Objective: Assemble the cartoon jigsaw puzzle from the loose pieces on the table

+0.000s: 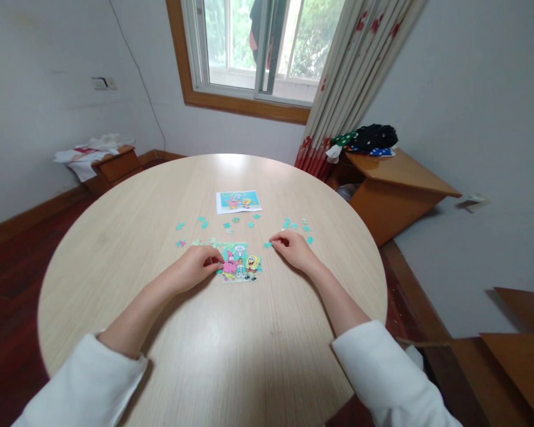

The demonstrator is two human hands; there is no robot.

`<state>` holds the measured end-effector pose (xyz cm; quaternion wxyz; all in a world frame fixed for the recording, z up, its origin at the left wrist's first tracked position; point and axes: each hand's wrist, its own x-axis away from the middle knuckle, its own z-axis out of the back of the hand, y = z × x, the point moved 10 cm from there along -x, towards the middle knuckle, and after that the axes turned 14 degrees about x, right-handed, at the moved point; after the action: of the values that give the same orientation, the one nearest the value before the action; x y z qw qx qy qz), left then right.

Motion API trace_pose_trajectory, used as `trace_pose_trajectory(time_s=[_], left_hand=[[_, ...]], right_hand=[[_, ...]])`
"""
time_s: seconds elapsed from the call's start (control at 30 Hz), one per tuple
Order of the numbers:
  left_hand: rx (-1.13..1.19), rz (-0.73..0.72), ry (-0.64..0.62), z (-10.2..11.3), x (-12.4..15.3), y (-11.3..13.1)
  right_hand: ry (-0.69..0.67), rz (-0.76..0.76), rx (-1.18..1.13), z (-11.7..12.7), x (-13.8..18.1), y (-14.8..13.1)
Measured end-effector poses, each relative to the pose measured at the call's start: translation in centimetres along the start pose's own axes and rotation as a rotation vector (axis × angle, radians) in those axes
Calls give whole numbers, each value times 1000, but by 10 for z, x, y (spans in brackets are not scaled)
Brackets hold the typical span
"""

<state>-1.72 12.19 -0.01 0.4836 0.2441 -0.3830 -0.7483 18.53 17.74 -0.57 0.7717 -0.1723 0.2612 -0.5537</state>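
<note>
A partly joined jigsaw puzzle [241, 270] with cartoon figures, one pink and one yellow, lies on the round table [244, 344]. At its left edge, my left hand [199, 265] has its fingers curled in, with thumb and fingertips touching the puzzle's side. To the upper right of the puzzle, my right hand [292, 248] pinches a small teal jigsaw piece [267, 244] at the table surface. Its fingertips partly cover that piece. Loose jigsaw pieces [251, 225] lie scattered beyond the puzzle, and more pieces [306, 228] are grouped just past my right hand.
Behind the loose pieces lies a printed reference picture [239, 201] of the same figures. A wooden cabinet [396, 172] with dark cloth [374, 137] on top stands beyond the table's right edge. White cloths [93, 151] rest on furniture at the left. A curtain [342, 77] hangs beside the window.
</note>
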Motion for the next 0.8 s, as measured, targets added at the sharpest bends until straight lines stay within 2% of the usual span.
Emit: trace_pose_trajectory(time_s=[0.8], left_hand=[[-82,-41,-13,-2,1,3]], right_hand=[[0,-1,0,0,0,-1]])
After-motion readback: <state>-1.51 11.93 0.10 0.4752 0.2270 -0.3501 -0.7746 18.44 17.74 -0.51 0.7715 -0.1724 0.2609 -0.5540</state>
